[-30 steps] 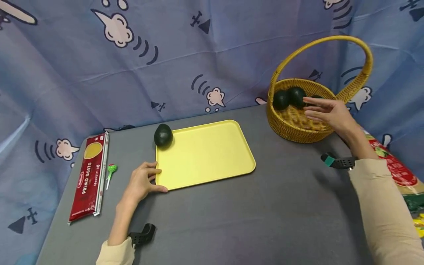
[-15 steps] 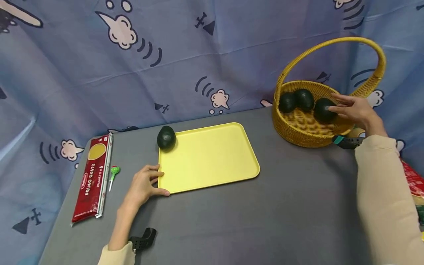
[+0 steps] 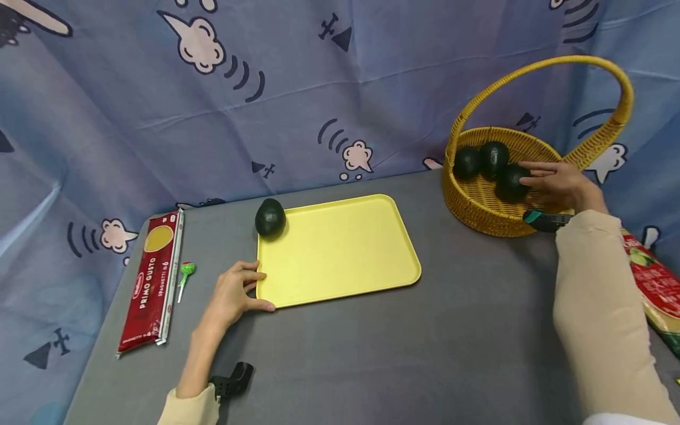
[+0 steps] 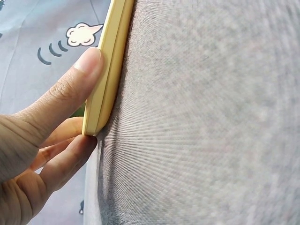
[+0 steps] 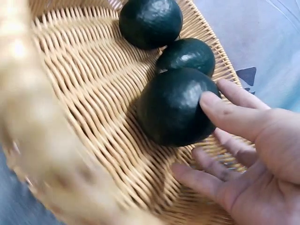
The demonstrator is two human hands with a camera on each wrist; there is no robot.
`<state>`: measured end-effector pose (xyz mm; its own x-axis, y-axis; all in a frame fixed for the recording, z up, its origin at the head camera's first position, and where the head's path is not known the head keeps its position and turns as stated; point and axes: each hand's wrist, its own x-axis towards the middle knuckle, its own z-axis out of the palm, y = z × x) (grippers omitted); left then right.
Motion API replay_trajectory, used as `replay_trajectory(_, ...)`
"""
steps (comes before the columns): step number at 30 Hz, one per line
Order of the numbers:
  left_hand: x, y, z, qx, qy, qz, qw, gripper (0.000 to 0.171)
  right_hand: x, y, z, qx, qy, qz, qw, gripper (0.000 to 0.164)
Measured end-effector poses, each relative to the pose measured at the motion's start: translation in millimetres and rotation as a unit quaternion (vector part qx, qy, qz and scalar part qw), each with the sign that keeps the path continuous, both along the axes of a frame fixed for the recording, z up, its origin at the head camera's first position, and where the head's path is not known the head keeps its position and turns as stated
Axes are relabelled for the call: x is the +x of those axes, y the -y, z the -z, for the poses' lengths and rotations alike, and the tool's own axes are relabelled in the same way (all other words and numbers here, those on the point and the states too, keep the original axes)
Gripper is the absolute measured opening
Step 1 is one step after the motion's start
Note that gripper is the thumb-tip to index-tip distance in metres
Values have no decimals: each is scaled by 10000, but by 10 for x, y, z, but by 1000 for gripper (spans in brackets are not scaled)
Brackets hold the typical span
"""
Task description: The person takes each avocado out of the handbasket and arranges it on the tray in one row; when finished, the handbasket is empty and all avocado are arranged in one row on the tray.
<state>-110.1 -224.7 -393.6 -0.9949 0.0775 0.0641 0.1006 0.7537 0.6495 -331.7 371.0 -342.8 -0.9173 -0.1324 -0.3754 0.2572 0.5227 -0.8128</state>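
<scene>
My left hand (image 3: pixel 229 298) holds the near left corner of a yellow tray (image 3: pixel 340 248), thumb on its front rim and fingers at its left side. In the left wrist view the thumb presses the tray's rim (image 4: pixel 108 70) and the fingertips meet the corner. One dark green avocado (image 3: pixel 270 218) rests at the tray's far left corner. My right hand (image 3: pixel 564 184) reaches into a yellow wicker basket (image 3: pixel 480 219) with a tall handle. Its thumb touches the nearest avocado (image 5: pixel 176 110), while the other fingers spread beside and below it. Two more avocados (image 5: pixel 151 22) sit against the basket wall.
A red spaghetti packet (image 3: pixel 151 280) and a green lollipop (image 3: pixel 186 271) lie left of the tray. A red and green bag (image 3: pixel 656 283) is at the right, by the right sleeve. A patterned blue cloth (image 3: pixel 319 88) hangs behind the grey table (image 3: pixel 372 354).
My right hand has moved farther into the basket and down to an avocado, which has shifted left toward the other two. The left hand stays on the tray corner. The head view has shifted slightly.
</scene>
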Motion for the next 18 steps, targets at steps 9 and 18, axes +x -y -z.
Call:
replay_trajectory(9, -15, -41, -13, 73, 55, 35, 10000, 61, 115, 153, 6, -1413, 647, 943, 9833, 84)
replay_trajectory(18, -10, -37, -21, 97, 42, 110, 9999, 63, 219, 165, 1, -879, 176, 1190, 9888, 88)
